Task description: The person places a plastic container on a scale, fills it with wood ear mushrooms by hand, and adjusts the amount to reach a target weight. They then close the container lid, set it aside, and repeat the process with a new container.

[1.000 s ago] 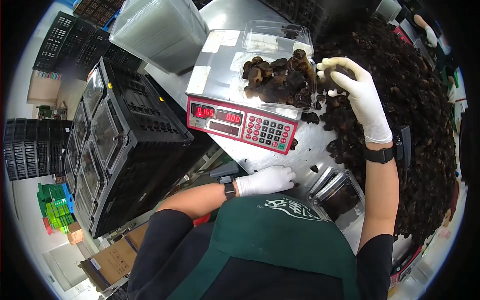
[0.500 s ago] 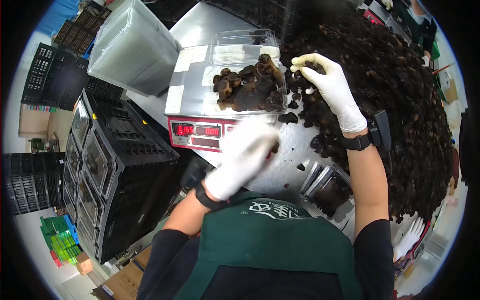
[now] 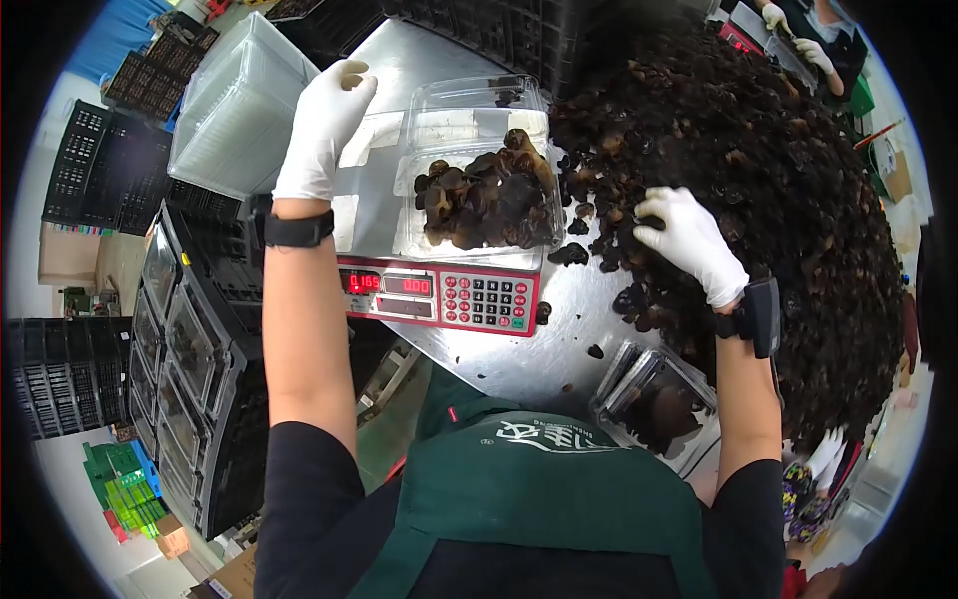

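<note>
The left hand, in a white glove, is raised above the left far part of the scale. Its fingers are bent with the thumb near them, and I see nothing between them. The open clear container rests on the scale, to the right and nearer than these fingers, and well apart from them. Inside it there are dark mushroom pieces, and its lid lies open on the far side. The stack of clear containers stands just to the left of this hand.

The right hand, also gloved, is at the left edge of the big dark pile. Its fingers and thumb are curled toward each other, pointing to the left; I cannot tell if they grasp a piece. The open container lies to the left of these fingertips, apart from them, with some loose pieces between.

On the metal table, nearer than the right hand, there are filled clear containers. At the far right, the gloved hands of another person are visible.
</note>
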`<state>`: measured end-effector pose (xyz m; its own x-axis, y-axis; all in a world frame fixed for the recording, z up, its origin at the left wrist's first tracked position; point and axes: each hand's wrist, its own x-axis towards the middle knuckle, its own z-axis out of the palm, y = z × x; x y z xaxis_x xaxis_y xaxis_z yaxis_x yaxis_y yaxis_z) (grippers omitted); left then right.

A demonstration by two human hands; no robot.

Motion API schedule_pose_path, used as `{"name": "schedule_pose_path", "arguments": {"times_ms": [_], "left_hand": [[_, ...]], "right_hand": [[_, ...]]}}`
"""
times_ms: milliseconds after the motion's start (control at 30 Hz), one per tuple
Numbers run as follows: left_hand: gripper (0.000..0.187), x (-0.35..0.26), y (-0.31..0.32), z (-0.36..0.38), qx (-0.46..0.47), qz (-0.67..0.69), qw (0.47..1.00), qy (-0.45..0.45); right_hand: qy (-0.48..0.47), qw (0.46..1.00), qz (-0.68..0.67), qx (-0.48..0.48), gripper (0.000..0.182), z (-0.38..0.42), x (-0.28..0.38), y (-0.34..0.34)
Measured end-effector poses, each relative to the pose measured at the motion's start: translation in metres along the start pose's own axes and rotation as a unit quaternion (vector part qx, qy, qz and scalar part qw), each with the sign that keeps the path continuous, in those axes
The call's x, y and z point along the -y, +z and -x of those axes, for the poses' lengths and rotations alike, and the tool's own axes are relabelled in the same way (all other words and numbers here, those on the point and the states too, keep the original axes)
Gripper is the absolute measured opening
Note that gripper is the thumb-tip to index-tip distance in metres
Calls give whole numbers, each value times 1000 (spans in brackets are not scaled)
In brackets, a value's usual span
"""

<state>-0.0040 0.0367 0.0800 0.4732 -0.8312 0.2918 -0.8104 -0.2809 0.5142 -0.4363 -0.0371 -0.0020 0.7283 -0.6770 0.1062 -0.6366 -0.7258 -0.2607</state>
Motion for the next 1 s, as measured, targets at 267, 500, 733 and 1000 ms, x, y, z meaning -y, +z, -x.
{"name": "schedule_pose_path", "arguments": {"times_ms": [267,500,733,1000], "left_hand": [[28,-26,38,5,77,-13,987,142],[28,-40,40,45,103,22,990,97],[36,-69,16,74,150,238,947,157],[22,-78,21,94,176,345,921,43]], "right_hand": [[-81,987,-83,-111,27,-87,90,-2],[-109,959,-215,-152,27,-87,99,15],[-31,895,-445,16,29,-94,101,-10],[52,770,-623,130,30,-90,96,-19]]}}
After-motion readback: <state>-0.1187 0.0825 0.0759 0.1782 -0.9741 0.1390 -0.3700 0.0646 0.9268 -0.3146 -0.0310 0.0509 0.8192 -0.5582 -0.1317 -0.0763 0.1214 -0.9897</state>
